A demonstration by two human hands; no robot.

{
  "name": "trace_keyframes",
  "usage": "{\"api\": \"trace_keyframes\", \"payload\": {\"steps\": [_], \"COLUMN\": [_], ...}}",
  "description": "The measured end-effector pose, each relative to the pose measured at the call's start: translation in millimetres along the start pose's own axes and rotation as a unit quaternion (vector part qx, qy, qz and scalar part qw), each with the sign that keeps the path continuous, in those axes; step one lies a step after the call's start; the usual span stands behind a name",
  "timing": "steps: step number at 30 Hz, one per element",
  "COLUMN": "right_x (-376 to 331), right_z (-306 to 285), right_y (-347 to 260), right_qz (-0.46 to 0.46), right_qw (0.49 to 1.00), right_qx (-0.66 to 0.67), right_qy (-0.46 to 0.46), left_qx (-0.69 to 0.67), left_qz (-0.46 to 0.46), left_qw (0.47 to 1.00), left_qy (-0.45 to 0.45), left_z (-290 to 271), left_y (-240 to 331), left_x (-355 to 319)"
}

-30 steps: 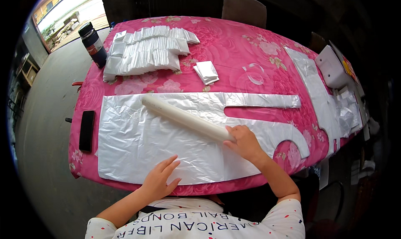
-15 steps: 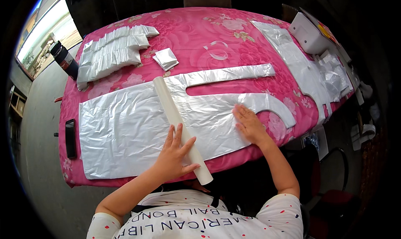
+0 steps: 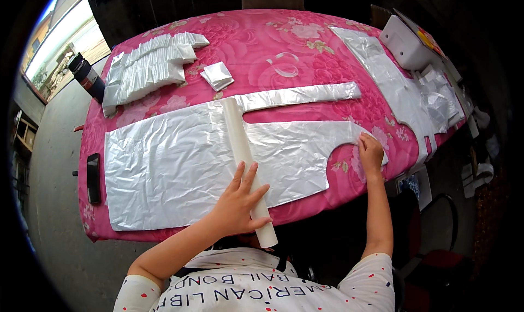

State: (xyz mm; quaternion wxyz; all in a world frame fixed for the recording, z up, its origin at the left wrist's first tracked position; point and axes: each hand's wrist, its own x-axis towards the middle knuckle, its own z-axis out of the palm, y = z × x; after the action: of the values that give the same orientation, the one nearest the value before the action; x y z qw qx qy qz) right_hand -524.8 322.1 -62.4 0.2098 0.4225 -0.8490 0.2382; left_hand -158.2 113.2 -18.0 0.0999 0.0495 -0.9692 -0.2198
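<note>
White tube (image 3: 238, 137) is lying across frame centre, blocking low sideways passage, folded packets (image 3: 147, 66) are crowding upper left, white box (image 3: 405, 46) is standing upper right, pink tablecloth (image 3: 256, 45) is leaving room at upper centre

A plastic sheet (image 3: 164, 165) lies on the table (image 3: 256, 45) across the middle of the frame, with a tube (image 3: 238, 135) lying over it and reaching past the table's near edge. The left hand (image 3: 237, 202) is on the tube's lower part, the right hand (image 3: 371, 153) at the sheet's right end. Left of the sheet lies a phone (image 3: 93, 178). At upper left, packets (image 3: 147, 69) sit between a bottle (image 3: 87, 77) and a small pile (image 3: 217, 76); a box (image 3: 405, 43) stands at upper right.
</note>
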Motion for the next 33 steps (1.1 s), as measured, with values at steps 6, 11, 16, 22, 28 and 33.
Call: {"api": "trace_keyframes", "payload": {"steps": [6, 11, 16, 22, 28, 33], "right_x": [15, 7, -31, -57, -81, -90], "right_z": [-21, -37, -51, -75, -82, -78], "right_y": [-56, -195, -293, -294, -275, -280], "right_qz": [0.165, 0.235, -0.049, -0.153, 0.118, 0.2], "right_qw": [0.965, 0.781, 0.724, 0.878, 0.854, 0.768], "right_qx": [0.199, 0.535, 0.536, 0.362, 0.155, 0.237], "right_qy": [-0.048, -0.219, -0.431, -0.274, -0.482, -0.56], "left_qx": [-0.015, -0.292, -0.652, -0.579, -0.468, -0.285], "left_qz": [0.012, -0.076, -0.288, -0.402, -0.487, -0.505], "left_qw": [1.0, 0.947, 0.7, 0.709, 0.737, 0.814], "left_qy": [-0.01, 0.108, 0.044, -0.013, 0.008, -0.022], "left_z": [-3, -8, -34, -95, -131, -147], "left_y": [2, 1, -25, -124, -175, -180], "left_x": [3, -1, -14, -98, -152, -147]}}
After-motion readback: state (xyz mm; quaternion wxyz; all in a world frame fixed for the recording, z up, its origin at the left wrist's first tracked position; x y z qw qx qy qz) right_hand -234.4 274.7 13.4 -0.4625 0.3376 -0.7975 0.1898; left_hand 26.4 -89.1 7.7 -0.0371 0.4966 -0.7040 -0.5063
